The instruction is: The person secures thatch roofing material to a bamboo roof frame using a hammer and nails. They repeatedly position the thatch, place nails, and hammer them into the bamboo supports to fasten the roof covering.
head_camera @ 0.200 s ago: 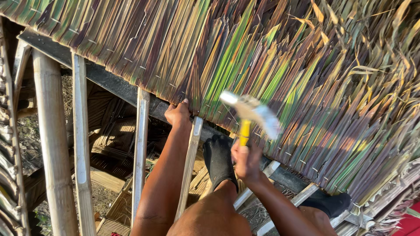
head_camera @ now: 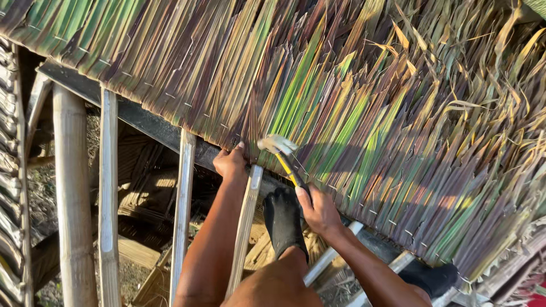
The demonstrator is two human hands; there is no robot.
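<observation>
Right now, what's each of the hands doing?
Left hand: closed, pinching the thatch edge.
Right hand: closed, holding a yellow-handled hammer.

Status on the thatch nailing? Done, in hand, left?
Done: rows of leaf thatch cover the frame above and to the right. In hand: right hand holds a yellow-handled hammer at the lower edge; left hand presses that edge beside it. Left: bamboo rafters below lie uncovered.

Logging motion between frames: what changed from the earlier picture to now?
The hammer swung down and leftward toward the thatch edge, close by the left hand. The right hand kept its grip on the hammer's handle. The left hand stayed at the thatch edge; the bamboo poles did not move.
</observation>
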